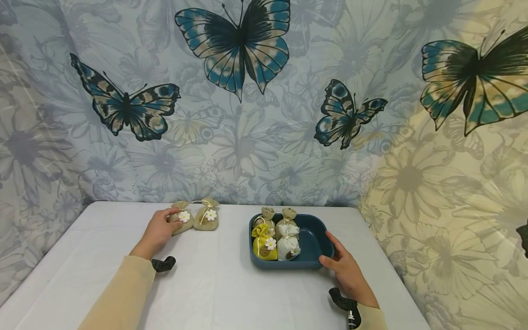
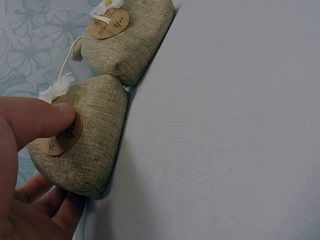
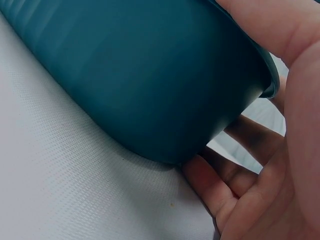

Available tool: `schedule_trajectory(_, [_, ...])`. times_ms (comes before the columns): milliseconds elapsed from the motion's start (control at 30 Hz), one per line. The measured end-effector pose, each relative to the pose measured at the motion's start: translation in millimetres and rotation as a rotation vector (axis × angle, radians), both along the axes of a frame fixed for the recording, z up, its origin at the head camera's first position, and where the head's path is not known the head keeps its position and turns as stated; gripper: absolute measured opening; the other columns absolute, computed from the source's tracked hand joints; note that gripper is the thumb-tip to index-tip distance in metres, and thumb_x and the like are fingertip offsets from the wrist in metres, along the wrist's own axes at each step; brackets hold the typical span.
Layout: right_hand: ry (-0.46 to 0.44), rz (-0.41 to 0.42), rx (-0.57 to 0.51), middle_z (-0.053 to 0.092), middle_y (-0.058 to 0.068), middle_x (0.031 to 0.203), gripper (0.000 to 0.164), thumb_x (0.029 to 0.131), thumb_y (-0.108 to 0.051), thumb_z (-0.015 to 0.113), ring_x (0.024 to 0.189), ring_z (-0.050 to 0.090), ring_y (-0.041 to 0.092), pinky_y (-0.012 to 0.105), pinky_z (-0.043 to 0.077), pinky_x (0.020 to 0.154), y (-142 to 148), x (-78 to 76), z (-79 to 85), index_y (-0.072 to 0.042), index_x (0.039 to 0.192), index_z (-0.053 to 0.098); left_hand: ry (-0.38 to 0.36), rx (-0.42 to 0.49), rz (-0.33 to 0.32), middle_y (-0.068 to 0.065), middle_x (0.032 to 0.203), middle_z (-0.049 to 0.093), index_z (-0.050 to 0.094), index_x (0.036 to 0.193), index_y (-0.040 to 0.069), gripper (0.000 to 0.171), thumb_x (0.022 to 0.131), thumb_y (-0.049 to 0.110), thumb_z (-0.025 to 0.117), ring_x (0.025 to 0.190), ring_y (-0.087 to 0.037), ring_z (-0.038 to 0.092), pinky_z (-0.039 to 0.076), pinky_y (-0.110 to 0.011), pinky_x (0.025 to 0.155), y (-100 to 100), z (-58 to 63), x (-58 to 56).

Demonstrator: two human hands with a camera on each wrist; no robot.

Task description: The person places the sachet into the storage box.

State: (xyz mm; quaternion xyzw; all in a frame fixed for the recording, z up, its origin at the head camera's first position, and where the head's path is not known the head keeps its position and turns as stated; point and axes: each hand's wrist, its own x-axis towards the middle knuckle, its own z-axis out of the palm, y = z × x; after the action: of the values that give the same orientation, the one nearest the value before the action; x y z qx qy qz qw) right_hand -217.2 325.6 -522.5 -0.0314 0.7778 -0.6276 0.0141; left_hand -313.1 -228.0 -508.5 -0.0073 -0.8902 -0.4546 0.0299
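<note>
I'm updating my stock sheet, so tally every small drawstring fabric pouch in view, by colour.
Tan woven-fabric drawstring pouches: 4
Yellow fabric drawstring pouch: 1
White fabric drawstring pouch: 1
Total: 6

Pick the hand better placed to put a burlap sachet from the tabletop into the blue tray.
Left, most likely: the left hand holds a burlap sachet between thumb and fingers, with another sachet beside it. The right hand holds the right end of the blue tray, away from both.
</note>
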Motion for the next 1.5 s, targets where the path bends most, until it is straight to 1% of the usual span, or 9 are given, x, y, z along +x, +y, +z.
schedule_trajectory(133, [-0.005, -0.003, 0.002, 0.028, 0.018, 0.158, 0.078, 0.095, -0.01, 0.07, 0.134, 0.041, 0.036, 0.021, 0.045, 0.092, 0.2, 0.1, 0.5, -0.023, 0.159, 0.028, -0.021, 0.041, 0.01, -0.03, 0.148, 0.038, 0.057, 0.135, 0.001, 0.042, 0.096, 0.015, 0.062, 0.132, -0.049, 0.038, 0.032, -0.058, 0.106, 0.0, 0.7, 4.2])
schedule_trajectory(300, [-0.009, -0.013, 0.02, 0.029, 0.017, 0.158, 0.078, 0.095, -0.011, 0.07, 0.135, 0.041, 0.035, 0.02, 0.044, 0.092, 0.1, 1.0, 1.0, -0.023, 0.159, 0.028, 0.018, 0.025, 0.013, -0.027, 0.135, 0.053, 0.062, 0.128, 0.002, 0.035, 0.095, 0.015, 0.061, 0.12, -0.041, 0.05, 0.041, -0.052, 0.096, 1.2, 3.1, 7.5])
schedule_trajectory(400, [-0.012, -0.015, 0.025, 0.029, 0.017, 0.158, 0.078, 0.095, -0.011, 0.07, 0.135, 0.041, 0.035, 0.02, 0.044, 0.092, 0.3, 1.3, 1.0, -0.024, 0.159, 0.027, 0.039, -0.013, -0.016, -0.027, 0.131, 0.054, 0.061, 0.129, 0.003, 0.038, 0.093, 0.011, 0.064, 0.11, -0.037, 0.052, 0.041, -0.049, 0.09, 1.1, 2.9, 7.9])
schedule_trajectory(500, [-0.011, -0.021, 0.029, 0.029, 0.016, 0.158, 0.078, 0.095, -0.012, 0.07, 0.135, 0.041, 0.035, 0.02, 0.044, 0.092, 0.0, 1.6, 1.4, -0.023, 0.159, 0.027, 0.056, -0.04, -0.058, -0.027, 0.132, 0.05, 0.057, 0.135, 0.003, 0.045, 0.091, 0.008, 0.067, 0.107, -0.036, 0.049, 0.04, -0.05, 0.09, 1.2, 2.3, 8.5])
schedule_trajectory(600, [-0.004, -0.016, 0.02, 0.028, 0.017, 0.158, 0.078, 0.096, -0.011, 0.069, 0.135, 0.039, 0.035, 0.019, 0.043, 0.092, -0.8, 1.7, 2.2, -0.021, 0.16, 0.026, 0.078, -0.046, -0.094, -0.027, 0.134, 0.047, 0.056, 0.137, 0.002, 0.048, 0.09, 0.006, 0.068, 0.118, -0.04, 0.047, 0.036, -0.055, 0.099, 1.2, 1.5, 9.6])
schedule_trajectory(733, [0.011, -0.004, -0.004, 0.027, 0.017, 0.159, 0.078, 0.096, -0.009, 0.068, 0.137, 0.038, 0.035, 0.019, 0.043, 0.093, -1.9, 1.5, 2.6, -0.019, 0.16, 0.025, 0.086, -0.024, -0.11, -0.025, 0.138, 0.046, 0.059, 0.133, 0.002, 0.044, 0.09, 0.005, 0.069, 0.13, -0.045, 0.039, 0.031, -0.06, 0.105, 1.8, -0.3, 11.9])
schedule_trajectory(1067, [0.012, -0.003, -0.01, 0.025, 0.016, 0.16, 0.078, 0.096, -0.009, 0.069, 0.138, 0.036, 0.035, 0.018, 0.042, 0.093, -2.9, 1.7, 2.6, -0.02, 0.16, 0.025, 0.052, -0.001, -0.117, -0.025, 0.133, 0.05, 0.069, 0.117, 0.0, 0.031, 0.087, 0.007, 0.072, 0.127, -0.045, 0.043, 0.032, -0.06, 0.103, 5.1, 3.7, 19.5])
schedule_trajectory(1367, [-0.007, -0.004, -0.017, 0.024, 0.016, 0.16, 0.08, 0.095, -0.01, 0.069, 0.138, 0.035, 0.034, 0.017, 0.042, 0.092, -4.1, 1.5, 4.7, -0.019, 0.16, 0.023, -0.039, -0.05, -0.107, -0.028, 0.138, 0.049, 0.07, 0.115, 0.004, 0.03, 0.085, 0.008, 0.071, 0.133, -0.049, 0.036, 0.026, -0.064, 0.106, 8.5, 9.2, 23.6])
schedule_trajectory(1500, [-0.004, -0.003, -0.018, 0.024, 0.016, 0.16, 0.08, 0.095, -0.01, 0.069, 0.138, 0.035, 0.034, 0.017, 0.042, 0.092, -4.3, 2.2, 5.2, -0.019, 0.16, 0.023, -0.045, -0.074, -0.111, -0.028, 0.137, 0.05, 0.071, 0.112, 0.007, 0.029, 0.083, 0.009, 0.071, 0.132, -0.05, 0.037, 0.027, -0.065, 0.105, 10.0, 10.4, 26.9])
